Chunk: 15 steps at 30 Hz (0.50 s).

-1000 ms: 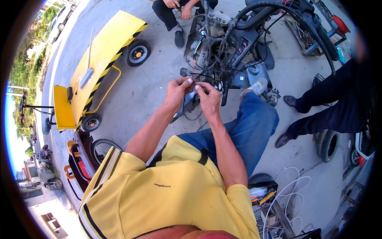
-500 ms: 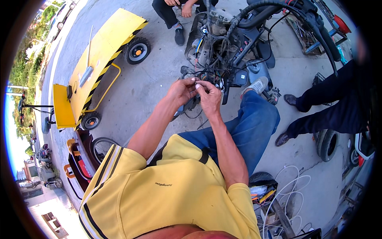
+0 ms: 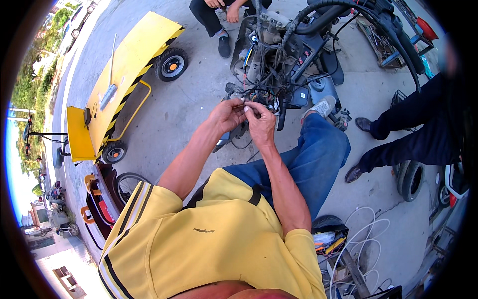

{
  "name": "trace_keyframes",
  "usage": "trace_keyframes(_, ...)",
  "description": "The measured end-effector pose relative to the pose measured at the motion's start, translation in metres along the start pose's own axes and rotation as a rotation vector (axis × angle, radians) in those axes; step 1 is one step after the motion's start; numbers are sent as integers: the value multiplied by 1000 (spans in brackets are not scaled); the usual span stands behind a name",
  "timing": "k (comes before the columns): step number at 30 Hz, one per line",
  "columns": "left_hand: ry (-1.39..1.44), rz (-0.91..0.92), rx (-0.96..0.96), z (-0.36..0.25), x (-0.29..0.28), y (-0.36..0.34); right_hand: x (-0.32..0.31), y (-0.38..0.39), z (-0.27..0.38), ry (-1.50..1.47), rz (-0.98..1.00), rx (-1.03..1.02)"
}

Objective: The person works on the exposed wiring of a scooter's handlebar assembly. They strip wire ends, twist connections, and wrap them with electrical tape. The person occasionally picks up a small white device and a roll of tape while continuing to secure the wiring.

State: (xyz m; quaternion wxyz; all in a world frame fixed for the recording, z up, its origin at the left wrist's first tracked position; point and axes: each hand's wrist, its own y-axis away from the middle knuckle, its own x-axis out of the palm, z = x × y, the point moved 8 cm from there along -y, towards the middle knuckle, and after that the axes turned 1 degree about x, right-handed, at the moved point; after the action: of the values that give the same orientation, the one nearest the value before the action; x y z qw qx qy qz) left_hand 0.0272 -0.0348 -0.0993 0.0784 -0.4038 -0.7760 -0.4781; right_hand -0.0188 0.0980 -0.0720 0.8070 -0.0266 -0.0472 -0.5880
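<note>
My left hand [image 3: 228, 114] and my right hand [image 3: 261, 123] meet fingertip to fingertip at the near side of a stripped-down scooter [image 3: 273, 37]. Both are closed in a pinch on what looks like a thin dark wire [image 3: 244, 101], mostly covered by the fingers. Just beyond them hangs a tangle of black wiring [image 3: 273, 82], with a few coloured leads in it. A blue and yellow cable [image 3: 248, 56] runs up the scooter's left side. To the right of the wiring is a dark box with a pale label [image 3: 300, 96].
A yellow flatbed cart [image 3: 130, 55] stands at left. One person [image 3: 215, 22] sits beyond the scooter; another person's dark-trousered legs [image 3: 403, 130] are at right. The scooter's handlebar [image 3: 398, 42] juts out at upper right. White tubing [image 3: 371, 241] and a tool box [image 3: 331, 236] lie at lower right.
Both hands stay in almost the same place, still pinched together, with only slight finger movement. The view has shifted very slightly.
</note>
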Motion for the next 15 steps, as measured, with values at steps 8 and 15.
trace_keyframes(8,-384,18,385,-22,9,22,0,1,1,67,-1,-1)
trace_keyframes(15,-359,107,313,-18,20,29,1,-2,2,3,49,52)
